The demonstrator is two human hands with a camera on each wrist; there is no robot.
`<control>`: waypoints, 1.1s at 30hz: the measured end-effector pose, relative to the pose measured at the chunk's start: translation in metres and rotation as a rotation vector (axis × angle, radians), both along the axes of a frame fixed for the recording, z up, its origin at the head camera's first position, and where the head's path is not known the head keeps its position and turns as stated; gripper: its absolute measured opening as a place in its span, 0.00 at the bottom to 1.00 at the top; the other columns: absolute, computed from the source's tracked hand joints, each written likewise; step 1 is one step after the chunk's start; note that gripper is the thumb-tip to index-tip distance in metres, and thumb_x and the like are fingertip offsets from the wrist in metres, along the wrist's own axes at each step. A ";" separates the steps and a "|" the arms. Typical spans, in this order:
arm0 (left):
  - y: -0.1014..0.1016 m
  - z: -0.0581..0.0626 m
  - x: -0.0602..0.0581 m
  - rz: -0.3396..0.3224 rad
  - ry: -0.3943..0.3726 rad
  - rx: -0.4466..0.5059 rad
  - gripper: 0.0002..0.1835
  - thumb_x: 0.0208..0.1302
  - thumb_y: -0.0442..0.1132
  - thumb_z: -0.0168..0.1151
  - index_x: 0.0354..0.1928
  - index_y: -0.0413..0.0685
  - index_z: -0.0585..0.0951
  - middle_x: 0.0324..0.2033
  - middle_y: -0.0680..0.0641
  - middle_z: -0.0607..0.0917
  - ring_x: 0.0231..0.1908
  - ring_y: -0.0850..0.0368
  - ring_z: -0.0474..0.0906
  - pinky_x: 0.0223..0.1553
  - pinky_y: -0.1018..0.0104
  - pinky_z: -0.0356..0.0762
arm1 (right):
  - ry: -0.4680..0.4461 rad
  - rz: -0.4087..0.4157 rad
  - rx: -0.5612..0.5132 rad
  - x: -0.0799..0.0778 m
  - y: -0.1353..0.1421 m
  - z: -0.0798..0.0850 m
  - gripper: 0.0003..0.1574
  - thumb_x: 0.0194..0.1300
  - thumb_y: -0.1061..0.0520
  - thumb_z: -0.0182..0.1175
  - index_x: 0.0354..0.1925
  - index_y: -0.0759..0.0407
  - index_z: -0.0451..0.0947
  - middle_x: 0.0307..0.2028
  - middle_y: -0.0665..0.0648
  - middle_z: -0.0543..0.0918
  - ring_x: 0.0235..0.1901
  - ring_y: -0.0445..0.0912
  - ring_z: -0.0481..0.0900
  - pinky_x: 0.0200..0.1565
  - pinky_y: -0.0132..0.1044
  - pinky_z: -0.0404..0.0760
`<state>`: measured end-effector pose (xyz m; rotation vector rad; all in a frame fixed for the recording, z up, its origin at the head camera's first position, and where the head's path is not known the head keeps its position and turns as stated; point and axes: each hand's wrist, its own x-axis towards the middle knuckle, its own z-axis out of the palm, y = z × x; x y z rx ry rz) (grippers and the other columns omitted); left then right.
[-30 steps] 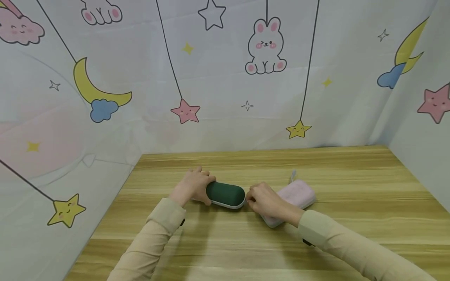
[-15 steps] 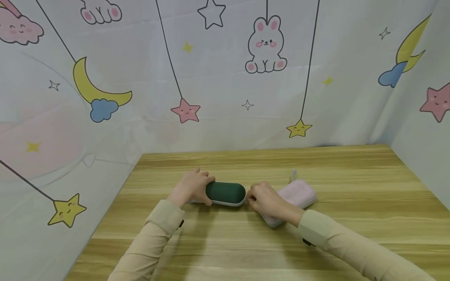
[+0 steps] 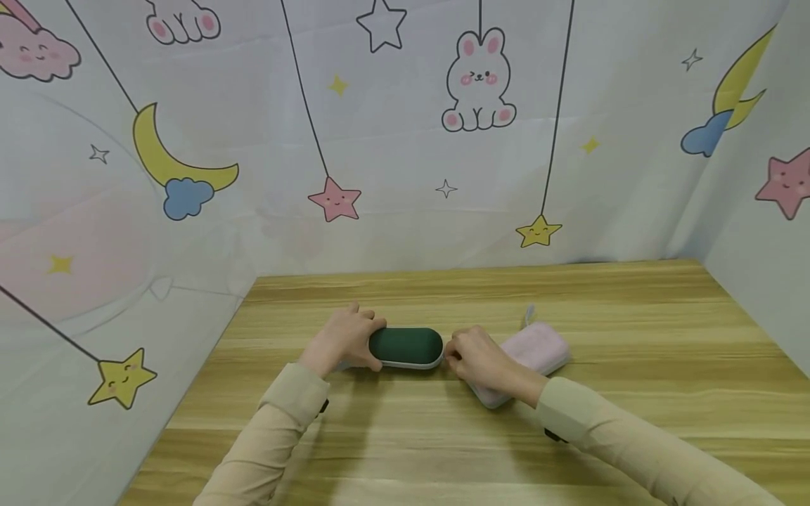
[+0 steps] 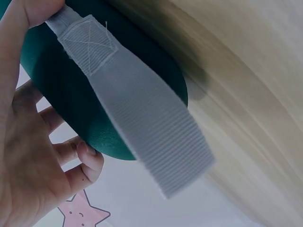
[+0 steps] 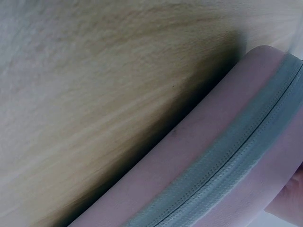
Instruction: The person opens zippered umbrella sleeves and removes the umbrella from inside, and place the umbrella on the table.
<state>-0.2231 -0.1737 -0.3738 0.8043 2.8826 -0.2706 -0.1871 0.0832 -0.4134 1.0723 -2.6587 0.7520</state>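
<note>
A hard green case [image 3: 406, 346] with rounded ends and a pale band round its lower edge stands near the middle of the wooden table. My left hand [image 3: 346, 339] grips its left end, thumb on the near side and fingers on the far side. In the left wrist view a grey ribbed strap [image 4: 147, 111] sticks out from that end, with the thumb at its base. My right hand [image 3: 476, 358] is curled, thumb and fingers pinching at the case's right end; what lies between the fingertips is hidden. It overlaps a pink zip case [image 3: 536, 349].
The pink case lies at an angle on the table [image 3: 405, 450], a pale loop [image 3: 529, 315] at its far end. Its grey zip [image 5: 232, 156] runs along the side in the right wrist view. A printed fabric curtain [image 3: 405, 154] encloses the table's back and sides.
The green case has turned slightly, its right end swinging away and now lying straighter across the table. My left hand has shifted a little left; my right hand has hardly moved.
</note>
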 end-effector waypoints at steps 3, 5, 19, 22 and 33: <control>0.000 -0.001 0.001 0.001 0.009 0.002 0.36 0.43 0.63 0.72 0.56 0.57 0.78 0.46 0.49 0.81 0.42 0.48 0.73 0.41 0.53 0.77 | -0.005 -0.009 0.004 0.000 0.000 -0.001 0.08 0.51 0.69 0.62 0.25 0.62 0.86 0.22 0.53 0.82 0.21 0.35 0.70 0.25 0.23 0.69; 0.000 -0.001 0.002 0.004 0.012 0.006 0.36 0.43 0.63 0.72 0.56 0.57 0.78 0.46 0.49 0.81 0.43 0.47 0.74 0.42 0.52 0.77 | -0.010 -0.019 0.009 0.000 0.000 -0.001 0.07 0.52 0.69 0.62 0.26 0.62 0.87 0.22 0.53 0.82 0.22 0.35 0.70 0.25 0.24 0.70; 0.001 0.001 0.006 0.046 -0.013 0.001 0.36 0.45 0.64 0.70 0.56 0.56 0.78 0.45 0.48 0.81 0.47 0.43 0.75 0.41 0.51 0.78 | -0.014 -0.042 0.018 0.001 -0.001 -0.002 0.08 0.53 0.69 0.62 0.28 0.62 0.87 0.22 0.53 0.82 0.22 0.36 0.70 0.26 0.24 0.69; 0.001 0.001 0.006 0.050 -0.015 -0.009 0.36 0.45 0.65 0.70 0.56 0.57 0.78 0.45 0.48 0.82 0.46 0.44 0.75 0.41 0.51 0.78 | -0.014 -0.044 0.019 0.001 -0.002 -0.001 0.08 0.53 0.69 0.62 0.27 0.62 0.87 0.22 0.54 0.82 0.21 0.36 0.70 0.26 0.24 0.69; 0.003 -0.001 0.009 0.039 0.020 -0.022 0.36 0.43 0.66 0.69 0.53 0.56 0.80 0.42 0.49 0.83 0.40 0.47 0.76 0.41 0.53 0.78 | 0.043 -0.038 0.013 0.002 -0.004 -0.001 0.08 0.49 0.71 0.62 0.25 0.64 0.87 0.22 0.55 0.84 0.20 0.37 0.73 0.24 0.23 0.70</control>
